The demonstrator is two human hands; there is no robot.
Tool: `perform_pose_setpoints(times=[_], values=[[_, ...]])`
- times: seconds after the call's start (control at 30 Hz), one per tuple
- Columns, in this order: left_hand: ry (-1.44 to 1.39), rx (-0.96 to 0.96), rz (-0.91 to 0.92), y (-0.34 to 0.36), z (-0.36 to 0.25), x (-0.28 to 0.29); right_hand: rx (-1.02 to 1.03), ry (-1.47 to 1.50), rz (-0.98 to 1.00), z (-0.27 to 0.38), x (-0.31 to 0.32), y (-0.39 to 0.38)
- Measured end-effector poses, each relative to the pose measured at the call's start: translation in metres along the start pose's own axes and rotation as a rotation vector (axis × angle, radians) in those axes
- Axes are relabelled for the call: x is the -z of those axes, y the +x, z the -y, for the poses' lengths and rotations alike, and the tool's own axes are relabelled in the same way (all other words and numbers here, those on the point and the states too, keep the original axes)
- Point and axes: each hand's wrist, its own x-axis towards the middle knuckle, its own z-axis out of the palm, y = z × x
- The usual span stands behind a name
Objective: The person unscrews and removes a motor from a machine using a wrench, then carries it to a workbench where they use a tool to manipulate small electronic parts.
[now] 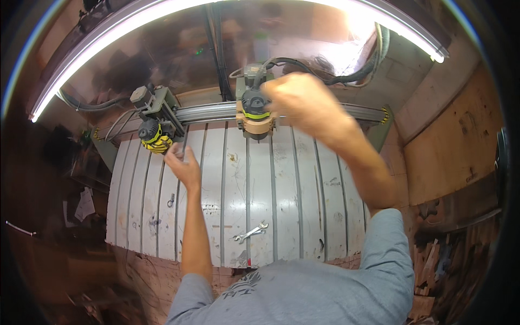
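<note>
A machine with two spindles spans a slotted bed [284, 189]. My left hand [181, 162], fingers slightly bent and apart, is at the lower right of the yellow-banded left spindle [154, 138]; whether it touches it is unclear. My right hand [284, 95], motion-blurred with fingers curled, is raised at the top right of the middle spindle [254, 105], which sits in a tan clamp [254, 124]; what it grips, if anything, is hidden. Two open-ended spanners [250, 233] lie crossed on the bed, and a small metal piece [170, 200] lies left of my left forearm.
An aluminium gantry rail [203, 112] runs behind both spindles, with hoses and cables [355, 78] above it. A long lit tube lamp [132, 30] arches overhead. A wooden board [449, 146] stands at the right, wood offcuts [430, 260] below it, and dark shelving [84, 176] is on the left.
</note>
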Motion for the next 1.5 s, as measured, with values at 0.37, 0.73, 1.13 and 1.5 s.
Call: perform_pose_setpoints(times=[0.37,0.73,1.13,1.5], values=[[-0.016,0.341,0.226,-0.094,0.041,0.066,-0.613,0.465,-0.088,0.079,-0.242,-0.119],[-0.062,0.478,0.309,-0.143,0.017,0.058,-0.693,0.499,-0.355,0.046,-0.187,-0.099],[-0.052,0.512,0.439,-0.176,0.016,0.078,-0.821,0.722,-0.467,0.071,-0.208,-0.099],[-0.152,0.471,0.566,-0.169,-0.002,0.058,-0.918,1.014,-0.514,0.071,-0.21,-0.097]])
